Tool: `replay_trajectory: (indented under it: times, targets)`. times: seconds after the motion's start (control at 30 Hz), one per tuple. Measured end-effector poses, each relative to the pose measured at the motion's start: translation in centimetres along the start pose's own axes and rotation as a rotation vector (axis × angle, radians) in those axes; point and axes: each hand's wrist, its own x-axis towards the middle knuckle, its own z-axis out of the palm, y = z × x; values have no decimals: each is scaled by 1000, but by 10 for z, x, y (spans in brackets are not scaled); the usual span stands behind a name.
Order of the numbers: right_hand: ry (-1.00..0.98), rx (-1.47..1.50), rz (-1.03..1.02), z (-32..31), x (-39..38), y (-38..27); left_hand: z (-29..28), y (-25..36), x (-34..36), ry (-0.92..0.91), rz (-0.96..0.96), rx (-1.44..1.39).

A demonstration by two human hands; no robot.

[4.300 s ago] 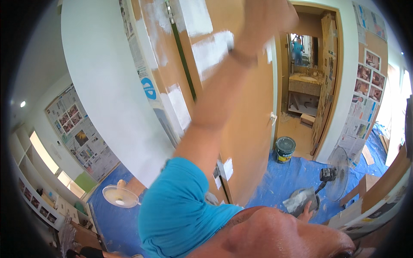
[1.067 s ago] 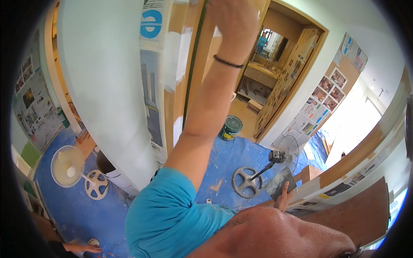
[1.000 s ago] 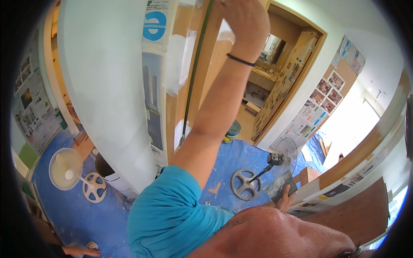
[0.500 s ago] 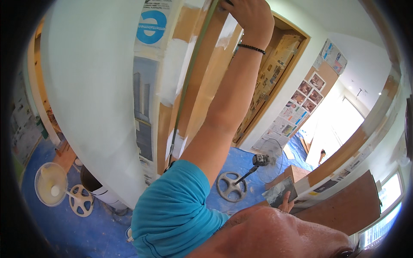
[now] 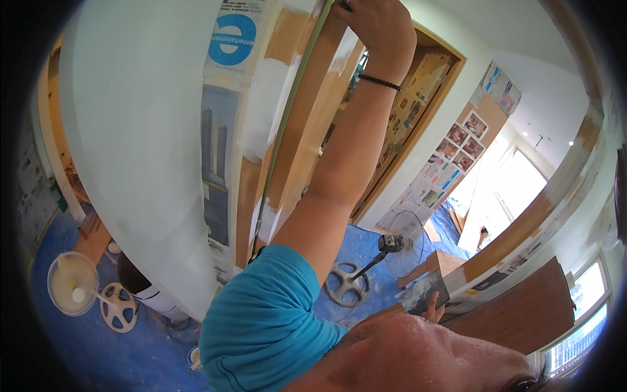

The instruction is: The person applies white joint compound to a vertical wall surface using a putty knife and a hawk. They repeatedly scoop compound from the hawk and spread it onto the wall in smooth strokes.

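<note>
My left arm, in a turquoise sleeve (image 5: 261, 313), reaches up to the top of the view. A dark bead bracelet (image 5: 380, 82) circles its wrist. My left hand (image 5: 382, 23) is bent over with curled fingers beside a brown wooden frame (image 5: 312, 98) patched with white filler. Its fingertips are partly cut off by the upper edge, with something small and dark at them that I cannot make out. Low on the right, my right hand (image 5: 434, 310) grips a flat, rectangular grey plate (image 5: 417, 293) smeared with a pale coat.
A pale wall (image 5: 137, 130) curves along the left, edged by printed masking paper (image 5: 221, 124). Blue sheeting (image 5: 150, 356) covers the floor. A dark standing fan (image 5: 390, 244), a pale fan (image 5: 73, 283) and a white bucket (image 5: 160, 297) stand on it. A brown board (image 5: 516, 313) leans at right.
The view has shifted slightly, so the background sits a little farther left. My left hand stays raised by the frame, and my right hand still holds the plate.
</note>
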Motion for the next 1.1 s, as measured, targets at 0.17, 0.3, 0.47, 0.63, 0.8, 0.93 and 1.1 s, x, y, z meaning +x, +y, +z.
replay_trajectory:
  times: [0.17, 0.3, 0.47, 0.63, 0.8, 0.93, 1.1]
  targets:
    - [-68, 32, -139, 4, -4, -10, 10, 0, 8, 1, -31, 38]
    - [-44, 45, -133, -1, -2, -4, 15, 1, 5, 13, -29, 67]
    - [64, -2, -84, -5, 2, 5, 16, 2, 5, -3, -34, 71]
    - [-29, 31, -68, -5, 3, 1, 21, 1, 5, 62, 6, 113]
    - [-55, 21, -36, 0, 7, 2, 28, 2, 2, 83, 21, 119]
    - [5, -7, -1, 3, 8, 5, 23, 12, -2, 56, 17, 117]
    - [115, -51, 71, 5, 9, 9, 3, 19, -11, -191, 72, -63]
